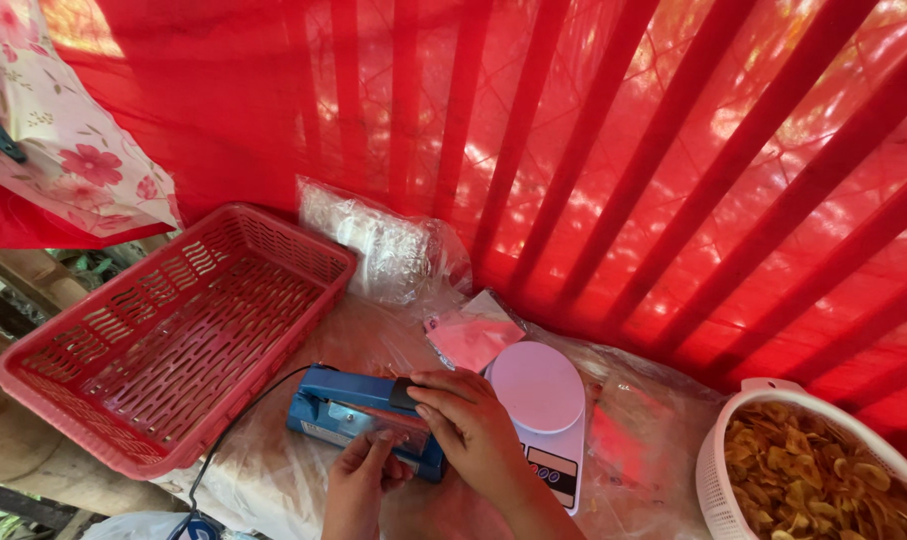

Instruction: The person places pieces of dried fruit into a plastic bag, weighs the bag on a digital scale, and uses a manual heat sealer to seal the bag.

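blue heat sealer (359, 412) half hidden under right hand (471, 420) pressing its bar, left hand (362, 478) pinching barely visible clear bag.

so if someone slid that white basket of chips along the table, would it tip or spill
The white basket looks wide and low, so it probably slides rather than tips. It is heaped with thin chips almost to the rim, so a jolt may shed a few. The wrinkled plastic sheet covering the table might bunch and drag.
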